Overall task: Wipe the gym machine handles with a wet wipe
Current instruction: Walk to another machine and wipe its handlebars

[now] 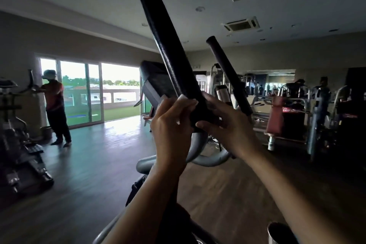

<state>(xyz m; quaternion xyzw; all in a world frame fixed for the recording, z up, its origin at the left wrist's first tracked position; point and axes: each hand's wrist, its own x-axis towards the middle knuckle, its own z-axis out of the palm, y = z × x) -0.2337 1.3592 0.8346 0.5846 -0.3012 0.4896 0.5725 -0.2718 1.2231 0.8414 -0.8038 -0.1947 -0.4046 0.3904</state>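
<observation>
Left fingers (186, 105) curl round the lower end of the near handle (166, 45) from the left. A pale edge at their tips appears to be the one wipe (182, 96), pressed against the foam and mostly hidden. Right fingers (213, 103) wrap the same end from the right, thumb across the front. The left hand (172, 125) and right hand (225, 127), two in all, sit side by side, nearly touching. There are two handles. The near one is a thick, black, grained foam grip with a rounded cap, tilted up and to the left. The far handle (227, 73) is thinner, dark and parallel, just to the right. A console (156, 79) stands behind them and grey tubing (198, 140) curves below. One person (55, 101) stands by the window (89, 89), well apart.
</observation>
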